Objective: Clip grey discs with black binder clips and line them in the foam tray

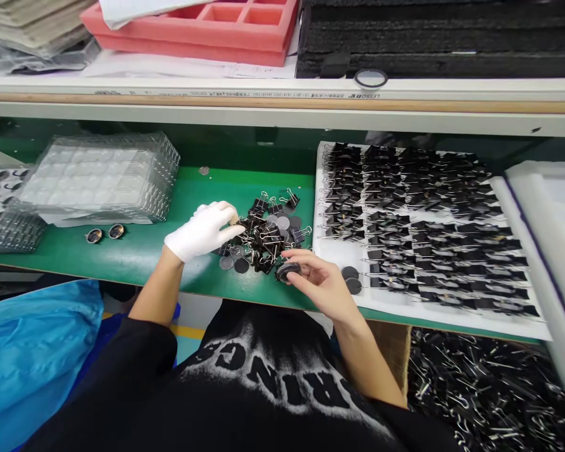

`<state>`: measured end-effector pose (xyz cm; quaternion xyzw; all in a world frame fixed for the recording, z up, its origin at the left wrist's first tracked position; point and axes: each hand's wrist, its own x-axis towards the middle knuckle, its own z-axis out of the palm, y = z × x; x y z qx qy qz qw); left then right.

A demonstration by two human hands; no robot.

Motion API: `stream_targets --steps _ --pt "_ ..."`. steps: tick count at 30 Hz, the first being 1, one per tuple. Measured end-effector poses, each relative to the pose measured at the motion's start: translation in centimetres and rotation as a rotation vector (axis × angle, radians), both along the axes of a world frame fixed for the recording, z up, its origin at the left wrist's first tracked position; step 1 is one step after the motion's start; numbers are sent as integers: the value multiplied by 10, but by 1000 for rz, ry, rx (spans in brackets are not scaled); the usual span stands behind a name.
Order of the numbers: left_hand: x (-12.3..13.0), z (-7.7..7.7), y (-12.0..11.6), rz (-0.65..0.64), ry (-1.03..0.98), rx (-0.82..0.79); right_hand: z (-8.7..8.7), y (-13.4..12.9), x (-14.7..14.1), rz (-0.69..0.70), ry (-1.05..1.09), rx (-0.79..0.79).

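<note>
We see stacked clear plastic trays (108, 179) far left. Our white-gloved left hand (206, 230) at edge of heaped black binder clips with silver wire handles (267, 238); cannot tell whether fingertips pinch one. Our bare right hand (319, 277) pinches dark round disc-shaped piece (289, 271) at heap's near right side. Farther right, rows of black clips (433, 245). Step, we judge: picking out clip. Next move calls for untangling one, disc held steady.

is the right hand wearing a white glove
No, the right hand is bare, while the left hand wears a white glove.
</note>
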<state>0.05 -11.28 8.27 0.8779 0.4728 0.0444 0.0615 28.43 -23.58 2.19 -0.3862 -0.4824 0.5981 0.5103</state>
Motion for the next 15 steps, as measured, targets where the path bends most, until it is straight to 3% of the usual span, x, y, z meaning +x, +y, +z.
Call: stream_targets --steps 4,8,12,15 --pt "9 42 6 -61 159 -107 27 19 -2 124 -269 180" --pt "28 72 17 -213 159 -172 41 48 -12 239 -198 130" --pt "44 78 20 -351 24 -276 38 65 -16 335 -5 -49" --pt "53 65 10 -219 -258 -221 32 62 -14 283 155 -85"
